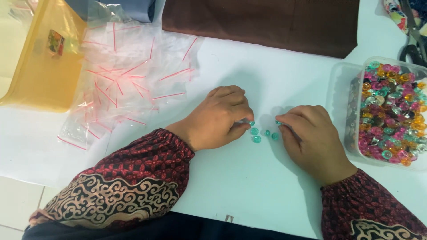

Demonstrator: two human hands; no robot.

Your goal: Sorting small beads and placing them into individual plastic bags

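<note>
Close to us, our two patterned sleeves [133, 178] lie on the white counter [249, 186]. Just past them, our left hand [220, 118] curls with its fingertips pinched on a small teal bead [251, 123]. Our right hand [311, 138] does the same with another teal bead [278, 122], thumb and finger pressed together on it. The two hands are near each other but do not touch. Between them lie a few loose teal beads [262, 134] on the counter. We think these round beads can roll away if a finger bumps them, and a bead can pop out of a pinch that is too tight and skip off the edge. To our right sits a clear tub of mixed colored beads [391, 111]; we think a sleeve or wrist swinging that way can knock it and spill them. Farther left lies a pile of small clear bags with red strips [120, 75], slippery things that can slide. Beyond are a yellow tray [40, 58], a brown cloth [267, 22] and scissors [413, 31].
</note>
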